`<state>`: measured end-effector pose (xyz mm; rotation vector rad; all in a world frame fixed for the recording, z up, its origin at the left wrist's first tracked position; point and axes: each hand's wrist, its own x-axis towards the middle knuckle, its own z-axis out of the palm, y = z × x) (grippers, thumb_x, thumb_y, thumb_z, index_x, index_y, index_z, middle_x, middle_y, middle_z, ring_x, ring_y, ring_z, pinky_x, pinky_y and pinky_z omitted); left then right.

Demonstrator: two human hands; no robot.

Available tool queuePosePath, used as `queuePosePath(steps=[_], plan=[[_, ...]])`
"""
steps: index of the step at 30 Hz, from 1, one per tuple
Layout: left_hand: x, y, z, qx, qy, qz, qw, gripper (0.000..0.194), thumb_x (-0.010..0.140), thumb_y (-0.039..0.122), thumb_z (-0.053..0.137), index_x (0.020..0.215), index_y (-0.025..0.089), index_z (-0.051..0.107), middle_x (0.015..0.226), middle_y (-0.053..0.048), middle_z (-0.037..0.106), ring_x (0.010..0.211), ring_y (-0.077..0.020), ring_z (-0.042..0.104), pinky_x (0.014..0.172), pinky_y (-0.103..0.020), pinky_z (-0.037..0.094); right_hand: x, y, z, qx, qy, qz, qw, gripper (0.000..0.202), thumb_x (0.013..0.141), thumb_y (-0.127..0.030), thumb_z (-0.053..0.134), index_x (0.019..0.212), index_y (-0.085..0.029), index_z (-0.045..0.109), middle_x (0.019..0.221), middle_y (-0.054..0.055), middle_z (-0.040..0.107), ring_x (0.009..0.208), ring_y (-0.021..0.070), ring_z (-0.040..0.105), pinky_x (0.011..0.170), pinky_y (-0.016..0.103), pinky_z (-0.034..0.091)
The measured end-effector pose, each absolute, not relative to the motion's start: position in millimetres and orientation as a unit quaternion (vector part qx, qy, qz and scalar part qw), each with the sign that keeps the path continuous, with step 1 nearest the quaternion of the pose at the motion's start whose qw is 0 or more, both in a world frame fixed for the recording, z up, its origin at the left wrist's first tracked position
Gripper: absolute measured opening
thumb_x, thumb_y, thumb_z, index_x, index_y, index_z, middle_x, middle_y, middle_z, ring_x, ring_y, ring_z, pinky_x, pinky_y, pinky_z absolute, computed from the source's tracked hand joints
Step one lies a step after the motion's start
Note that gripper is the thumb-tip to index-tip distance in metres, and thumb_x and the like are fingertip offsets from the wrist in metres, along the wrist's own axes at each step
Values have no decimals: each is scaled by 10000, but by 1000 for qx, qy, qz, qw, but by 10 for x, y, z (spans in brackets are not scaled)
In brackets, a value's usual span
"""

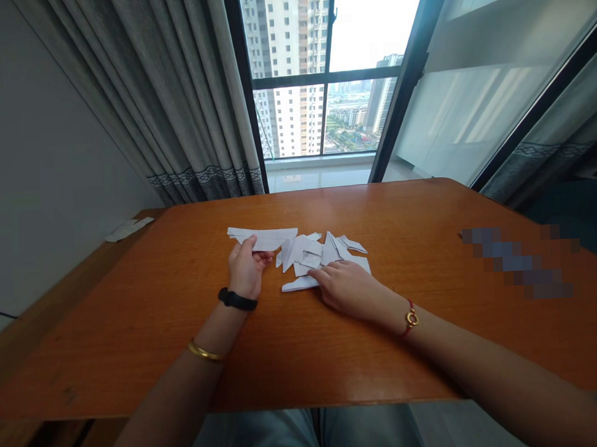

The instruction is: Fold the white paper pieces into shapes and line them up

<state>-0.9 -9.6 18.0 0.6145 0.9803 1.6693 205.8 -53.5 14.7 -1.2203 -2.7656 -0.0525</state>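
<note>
Between the thumb and fingers of my left hand point(247, 269) is a long, folded strip of white paper point(272, 239), raised a little off the table. Right of it lies a loose heap of white paper scraps point(307, 251), some folded and some with pointed corners. My right hand point(346, 286) rests palm down on the near right side of the heap, its fingertips on the scraps. Its fingers are partly hidden, so whether they grip a piece cannot be made out. A narrow paper piece point(298, 285) sticks out left of those fingertips.
The brown wooden table point(159, 337) spans the view. A blurred-out item point(518, 259) lies at its right side. More white paper point(128, 228) is on the ledge at the far left. A grey curtain point(171, 90) and a window stand beyond the table.
</note>
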Motion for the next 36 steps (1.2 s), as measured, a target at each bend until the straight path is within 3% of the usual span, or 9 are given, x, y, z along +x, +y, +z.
queuePosePath(steps=[3,7,10,15,22,28,36], plan=[[-7,-107,176,274,418,691,522,111,777,199,588,832,151,505,634,-14,664,405,-102,574,413,-192,459,2201,-464,240,-447,-875,80,169,258,878,-174,461,1093,-161,604,941,99,685,851,219,624,778,339,435],[68,-177,152,363,438,610,551,150,789,237,640,841,145,534,595,-25,655,402,-112,588,396,-180,461,2390,-331,335,-445,-697,338,450,238,838,-360,592,1001,-186,603,880,44,658,777,170,604,706,303,466],[194,-280,115,436,416,516,609,231,761,287,713,840,133,560,596,-54,660,440,-147,626,397,-196,482,2361,-306,289,-425,-600,420,532,301,758,-413,679,944,-189,605,790,8,614,691,138,561,637,270,450],[334,-414,76,441,353,466,681,384,674,324,799,918,108,595,713,-114,693,534,-196,680,449,-244,538,2180,-362,103,-475,-635,370,485,260,781,-384,638,952,-188,631,826,15,597,729,141,530,631,260,434],[302,-399,117,455,333,436,702,447,654,267,815,1023,123,611,823,-130,715,647,-230,713,527,-270,573,2199,-388,109,-459,-674,341,467,315,827,-338,587,1103,-188,609,887,33,596,795,157,540,703,289,454],[297,-377,85,431,364,468,680,375,672,242,806,953,109,595,845,-150,722,647,-203,716,541,-226,569,2217,-393,171,-461,-632,342,522,309,824,-381,602,1069,-195,632,957,53,641,784,161,562,673,288,462],[306,-403,78,476,363,452,661,415,662,272,807,1007,140,618,860,-122,724,692,-206,715,561,-247,573,2143,-422,91,-476,-698,277,457,196,839,-302,551,984,-197,631,913,37,591,849,173,548,745,306,458]])
